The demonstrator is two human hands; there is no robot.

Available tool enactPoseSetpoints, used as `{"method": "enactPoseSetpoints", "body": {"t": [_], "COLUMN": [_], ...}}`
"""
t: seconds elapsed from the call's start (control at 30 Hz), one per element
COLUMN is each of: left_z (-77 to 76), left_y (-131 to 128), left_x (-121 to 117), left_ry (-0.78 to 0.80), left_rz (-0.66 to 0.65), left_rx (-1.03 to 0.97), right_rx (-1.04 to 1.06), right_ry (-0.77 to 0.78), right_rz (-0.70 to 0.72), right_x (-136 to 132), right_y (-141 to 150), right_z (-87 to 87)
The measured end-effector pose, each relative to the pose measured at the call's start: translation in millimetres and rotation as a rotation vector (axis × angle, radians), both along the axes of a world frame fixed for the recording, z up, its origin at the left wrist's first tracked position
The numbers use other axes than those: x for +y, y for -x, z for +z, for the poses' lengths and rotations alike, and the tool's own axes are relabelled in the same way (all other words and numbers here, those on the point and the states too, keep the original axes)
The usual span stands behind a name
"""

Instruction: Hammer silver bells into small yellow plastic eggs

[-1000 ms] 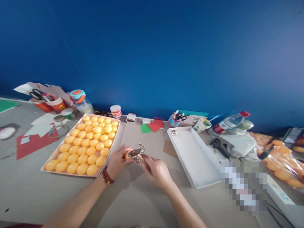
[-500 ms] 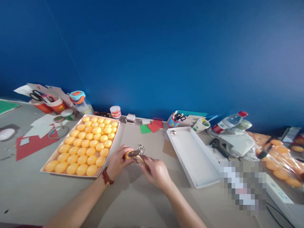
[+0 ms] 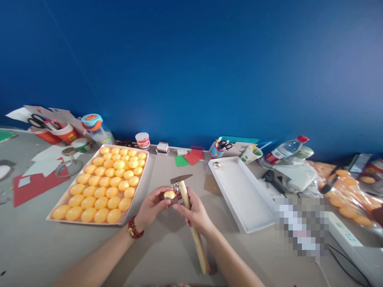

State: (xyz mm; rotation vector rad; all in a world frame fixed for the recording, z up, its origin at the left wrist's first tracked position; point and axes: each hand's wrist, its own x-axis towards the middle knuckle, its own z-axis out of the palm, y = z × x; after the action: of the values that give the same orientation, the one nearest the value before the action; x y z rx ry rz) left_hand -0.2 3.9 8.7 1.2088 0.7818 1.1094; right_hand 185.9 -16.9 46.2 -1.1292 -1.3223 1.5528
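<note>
My left hand is closed around an orange ball whose lower side is ringed with shiny silver. In my right hand is a hammer with a pale wooden handle; its dark metal head lies just beyond the ball. The fingertips of my right hand come close to the ball, and I cannot tell if they touch it. Small shiny metal pieces lie in a little heap behind the ball, partly hidden by the hammer head and fingers. What covers the underside of the ball is hidden.
On the left stands a shallow box of orange balls. A white tray on the right has a silvery round object in its far corner. Cups, bottles and paper line the wall. A power strip and bagged balls lie far right.
The hammer has swung from lying across between both hands to handle toward me, head away. The ball now shows its orange top and silver sides. The view has shifted slightly right.
</note>
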Motion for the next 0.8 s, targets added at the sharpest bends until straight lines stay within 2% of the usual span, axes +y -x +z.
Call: {"method": "enactPoseSetpoints", "body": {"t": [0.2, 0.33, 0.53, 0.8], "left_z": [6.8, 10.3, 4.2, 0.4], "left_y": [-2.9, -3.9, -2.8, -0.1], "left_x": [-5.5, -7.3, -7.0, -0.5], "left_ry": [0.024, 0.010, -0.008, -0.236], "left_rz": [-0.012, -0.040, -0.117, -0.158], "left_rx": [-0.021, 0.006, -0.033, -0.040], "right_rx": [-0.083, -0.073, -0.088, 0.013], "right_ry": [0.006, 0.029, 0.056, 0.023], "right_rz": [-0.103, -0.102, -0.114, -0.021], "right_x": [-1.0, -0.8, 0.9, 1.1], "right_y": [8.8, 9.6, 8.2, 3.7], "right_z": [-2.4, -4.8, -8.6, -5.6]}}
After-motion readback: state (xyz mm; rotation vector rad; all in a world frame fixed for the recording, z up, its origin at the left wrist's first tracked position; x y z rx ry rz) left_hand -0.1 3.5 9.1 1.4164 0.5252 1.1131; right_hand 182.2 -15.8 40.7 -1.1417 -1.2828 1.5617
